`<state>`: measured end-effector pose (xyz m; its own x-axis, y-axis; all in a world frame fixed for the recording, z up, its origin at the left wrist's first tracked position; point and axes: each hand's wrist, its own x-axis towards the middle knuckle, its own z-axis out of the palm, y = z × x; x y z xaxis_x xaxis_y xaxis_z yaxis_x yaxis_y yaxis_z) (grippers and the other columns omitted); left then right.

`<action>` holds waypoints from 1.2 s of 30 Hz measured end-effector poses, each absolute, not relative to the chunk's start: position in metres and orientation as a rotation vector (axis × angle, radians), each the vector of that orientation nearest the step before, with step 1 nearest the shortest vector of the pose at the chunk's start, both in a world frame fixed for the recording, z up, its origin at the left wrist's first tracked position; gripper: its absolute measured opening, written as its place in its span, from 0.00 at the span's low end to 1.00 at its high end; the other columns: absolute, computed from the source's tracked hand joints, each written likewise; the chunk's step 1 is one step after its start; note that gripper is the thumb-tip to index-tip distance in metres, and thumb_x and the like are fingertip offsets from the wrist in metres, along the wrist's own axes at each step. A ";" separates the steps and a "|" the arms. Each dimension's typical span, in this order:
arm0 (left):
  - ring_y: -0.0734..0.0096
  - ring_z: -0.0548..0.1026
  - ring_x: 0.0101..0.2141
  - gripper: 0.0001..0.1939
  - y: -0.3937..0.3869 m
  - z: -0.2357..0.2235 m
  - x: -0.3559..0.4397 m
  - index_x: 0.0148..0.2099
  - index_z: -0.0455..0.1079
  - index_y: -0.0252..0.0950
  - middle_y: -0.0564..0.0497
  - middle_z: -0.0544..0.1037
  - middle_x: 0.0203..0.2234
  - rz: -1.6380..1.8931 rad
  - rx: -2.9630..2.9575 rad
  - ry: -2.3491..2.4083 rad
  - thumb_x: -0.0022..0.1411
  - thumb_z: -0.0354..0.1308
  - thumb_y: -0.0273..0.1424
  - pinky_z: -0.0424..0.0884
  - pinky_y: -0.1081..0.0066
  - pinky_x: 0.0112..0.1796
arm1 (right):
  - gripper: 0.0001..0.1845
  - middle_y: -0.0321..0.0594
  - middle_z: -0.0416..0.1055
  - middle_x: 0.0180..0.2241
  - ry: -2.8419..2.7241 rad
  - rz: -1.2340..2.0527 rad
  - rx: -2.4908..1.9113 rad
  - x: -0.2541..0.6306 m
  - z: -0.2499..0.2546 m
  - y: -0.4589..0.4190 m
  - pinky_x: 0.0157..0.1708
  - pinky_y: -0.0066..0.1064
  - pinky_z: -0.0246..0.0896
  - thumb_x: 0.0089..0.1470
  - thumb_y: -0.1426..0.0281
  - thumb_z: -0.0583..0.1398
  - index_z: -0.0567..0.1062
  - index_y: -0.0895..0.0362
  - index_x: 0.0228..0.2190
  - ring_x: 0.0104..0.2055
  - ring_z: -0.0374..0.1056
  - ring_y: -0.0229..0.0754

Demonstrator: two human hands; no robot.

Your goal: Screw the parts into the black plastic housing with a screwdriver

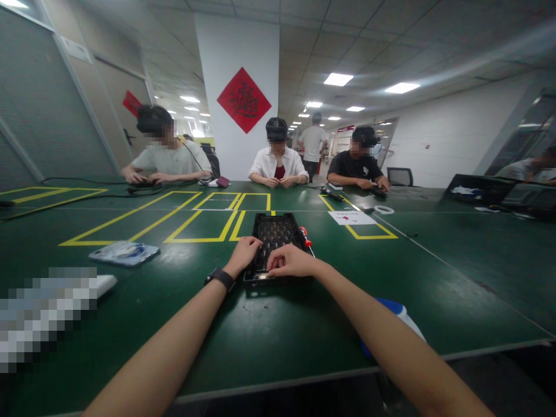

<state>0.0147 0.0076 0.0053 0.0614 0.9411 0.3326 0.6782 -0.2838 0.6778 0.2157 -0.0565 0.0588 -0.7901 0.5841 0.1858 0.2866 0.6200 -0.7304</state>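
A black tray (278, 223) with rows of rounded pockets lies on the green table in front of me. My left hand (246, 253) grips its left edge, fingers curled over the wall; a dark watch (220, 278) is on that wrist. Over the near part of the tray is my right hand (290, 260), fingertips pinched together and pointing down at the near left corner. Whatever they hold is too small or hidden to make out. A small pale piece (263, 277) shows just beside those fingertips. Along the tray's right side lies a red-handled screwdriver (306, 233).
To the left lie a phone-like light-blue object (124, 253) and a white item (106, 282), partly blurred. A blue and white object (397, 310) sits beyond my right forearm. Farther off are a paper sheet (353, 218), a white ring (384, 209) and several people seated opposite.
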 end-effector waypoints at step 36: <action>0.62 0.70 0.42 0.18 0.009 0.003 0.014 0.32 0.75 0.34 0.46 0.78 0.35 1.111 2.008 1.595 0.53 0.46 0.36 0.62 0.67 0.47 | 0.19 0.33 0.65 0.19 -2.383 0.705 -0.918 0.211 0.057 -0.055 0.22 0.22 0.49 0.49 0.56 0.58 0.75 0.61 0.27 0.22 0.57 0.31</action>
<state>0.0137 0.0092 0.0029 0.0614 0.9309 0.3602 0.6604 -0.3085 0.6846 0.2114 -0.0554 0.0571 -0.6552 0.7122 0.2518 0.4608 0.6409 -0.6139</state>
